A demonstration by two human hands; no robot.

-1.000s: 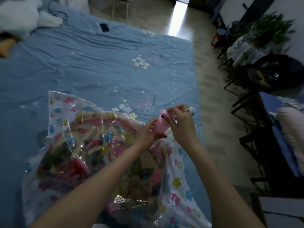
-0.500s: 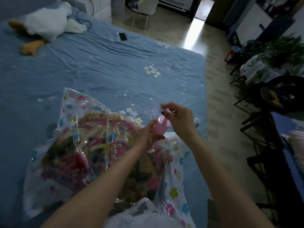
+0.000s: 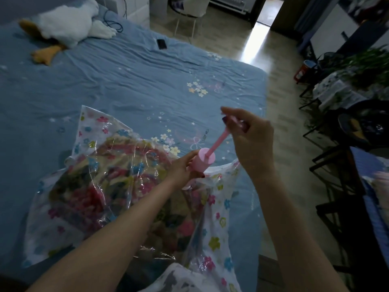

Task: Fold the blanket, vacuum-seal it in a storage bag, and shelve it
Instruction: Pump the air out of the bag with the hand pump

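1. Head view, centre of the frame: the left hand (image 3: 183, 167) is wrapped round the barrel of a pink hand pump (image 3: 203, 160), which stands on the storage bag (image 3: 219, 190). The right hand (image 3: 249, 131) is clamped on the pump handle (image 3: 233, 122), with the plunger rod (image 3: 216, 142) drawn well out.
2. Same view, lower left: the folded blanket (image 3: 117, 186) lies inside the bag on the bed (image 3: 126, 81). The plastic looks loose and crinkled, so I judge much air remains.
3. To pump well, keep the barrel pressed square on the valve, which is hidden under it. Pull and push the rod along the barrel's own line, since a tilt would likely break the seal.
4. Full strokes should empty it sooner; pressing the blanket flat may help.
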